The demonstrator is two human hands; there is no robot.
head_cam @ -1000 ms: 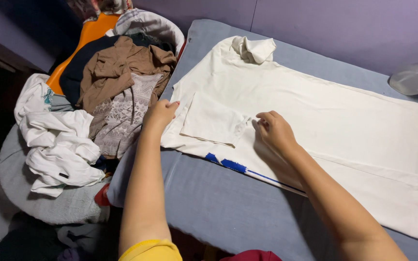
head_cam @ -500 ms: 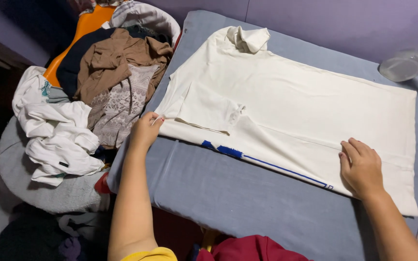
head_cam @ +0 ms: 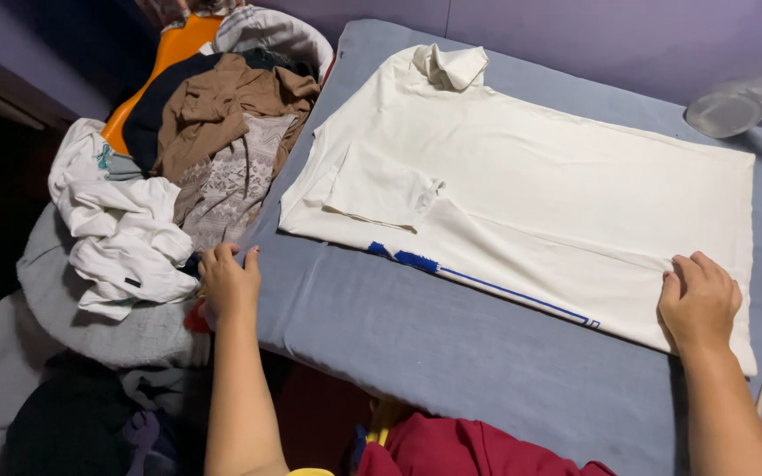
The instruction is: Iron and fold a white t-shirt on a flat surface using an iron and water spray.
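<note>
The white shirt point(head_cam: 540, 194) is smooth, matt cloth, with a blue woven-looking stripe point(head_cam: 487, 284). The board cover point(head_cam: 451, 353) beneath is soft, matt blue-grey fabric. The spray bottle point(head_cam: 738, 101) looks like clear glossy plastic, and the pile of clothes point(head_cam: 196, 159) is crumpled cloth.

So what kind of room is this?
Probably a home laundry or ironing corner. A white shirt lies flat on a padded blue ironing surface, a pile of clothes sits beside it, and a spray bottle stands at the far edge.
</note>
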